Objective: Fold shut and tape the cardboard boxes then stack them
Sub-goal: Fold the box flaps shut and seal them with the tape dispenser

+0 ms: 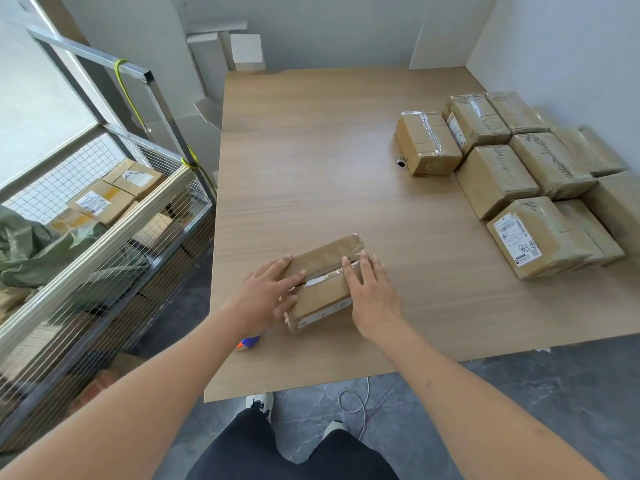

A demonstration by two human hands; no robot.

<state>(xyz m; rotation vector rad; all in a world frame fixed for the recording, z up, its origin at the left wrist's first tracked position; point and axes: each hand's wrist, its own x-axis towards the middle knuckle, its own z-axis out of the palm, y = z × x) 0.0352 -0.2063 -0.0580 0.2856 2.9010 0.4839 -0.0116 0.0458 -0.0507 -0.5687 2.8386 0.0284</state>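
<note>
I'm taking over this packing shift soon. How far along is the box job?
Done: a group of taped boxes sits on the table's right side. In hand: both the left hand and right hand press flat on one box, its seam already taped. Left: adding it to the group; more boxes wait in the cart.

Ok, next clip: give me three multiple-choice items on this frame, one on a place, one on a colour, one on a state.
1. Where are the finished brown cardboard boxes grouped?
A. table's right side
B. floor
C. person's lap

2. What colour is the wooden table?
A. black
B. light brown
C. green

3. How do the left hand and right hand lie on the near brown cardboard box?
A. clenched fists
B. hovering away
C. fingers flat, pressing

Answers: 1 A, they sit along the right edge; 2 B, pale woodgrain; 3 C, straight fingers rest on its top.
</note>
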